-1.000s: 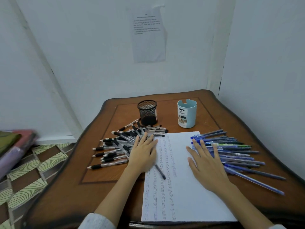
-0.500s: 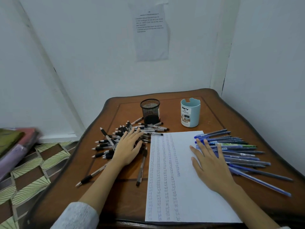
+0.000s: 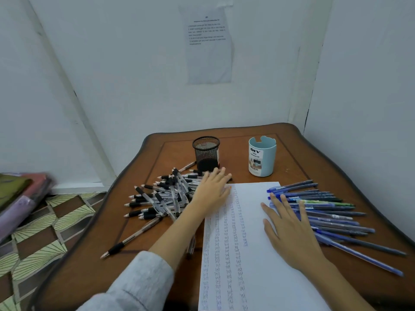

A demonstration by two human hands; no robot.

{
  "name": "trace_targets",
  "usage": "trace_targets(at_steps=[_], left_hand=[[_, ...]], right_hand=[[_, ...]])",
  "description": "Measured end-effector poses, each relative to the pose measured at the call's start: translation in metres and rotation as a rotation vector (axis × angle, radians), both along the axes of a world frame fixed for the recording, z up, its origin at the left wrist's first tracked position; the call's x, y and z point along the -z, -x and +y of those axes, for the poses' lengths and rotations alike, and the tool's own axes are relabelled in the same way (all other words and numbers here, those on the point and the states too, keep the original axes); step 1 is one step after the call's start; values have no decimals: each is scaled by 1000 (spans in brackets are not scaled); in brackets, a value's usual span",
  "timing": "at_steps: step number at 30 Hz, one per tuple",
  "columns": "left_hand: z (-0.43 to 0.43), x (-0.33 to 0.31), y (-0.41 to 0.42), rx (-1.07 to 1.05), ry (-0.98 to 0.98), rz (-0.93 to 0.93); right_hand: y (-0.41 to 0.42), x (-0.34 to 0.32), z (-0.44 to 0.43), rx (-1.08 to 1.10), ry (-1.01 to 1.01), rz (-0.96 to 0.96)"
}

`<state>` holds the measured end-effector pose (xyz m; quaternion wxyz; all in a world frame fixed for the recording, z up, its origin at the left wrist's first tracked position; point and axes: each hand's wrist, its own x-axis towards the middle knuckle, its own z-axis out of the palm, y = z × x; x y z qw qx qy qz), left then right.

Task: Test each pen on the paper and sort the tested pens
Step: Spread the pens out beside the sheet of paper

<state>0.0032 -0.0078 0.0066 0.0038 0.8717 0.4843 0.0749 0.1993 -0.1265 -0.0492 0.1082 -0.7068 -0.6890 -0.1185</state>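
White walls (image 3: 134, 86) met in a corner behind a dark wooden table (image 3: 292, 153) with a scalloped edge. A printed sheet (image 3: 208, 44) hung on the back wall. Floor tiles (image 3: 56, 221) at left: brown and pale-green fan pattern.

I see the paper (image 3: 258, 277) lying on the table (image 3: 292, 153), reaching from the middle to the near edge. Left of it sits a heap of pens (image 3: 161, 198), with one stray pen (image 3: 132, 237) apart from it, nearer and further left. Right of the paper, a second group of pens (image 3: 325, 212) lies fanned out. Behind the heap stands a mesh cup (image 3: 206, 153), and to its right, beyond the paper's far edge, an organizer cup (image 3: 261, 159). The left hand (image 3: 212, 190) lies flat where the heap meets the paper's far left corner. The right hand (image 3: 289, 230) lies flat on the paper's right side, fingers reaching onto the fanned pens.
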Motion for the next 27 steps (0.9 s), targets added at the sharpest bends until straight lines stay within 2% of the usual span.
trace_targets(at_steps=[3,9,17,23,27], left_hand=[[12,10,-15,-14,64,165],[25,18,1,-100,92,158],[33,11,36,-127,80,303],[43,7,63,-215,104,243],[44,-1,72,-233,185,15]], right_hand=[[-1,1,1,1,16,8],[-1,1,2,-1,-13,17],[0,2,1,3,2,29],[1,0,0,10,12,25],[1,-1,0,14,41,35]])
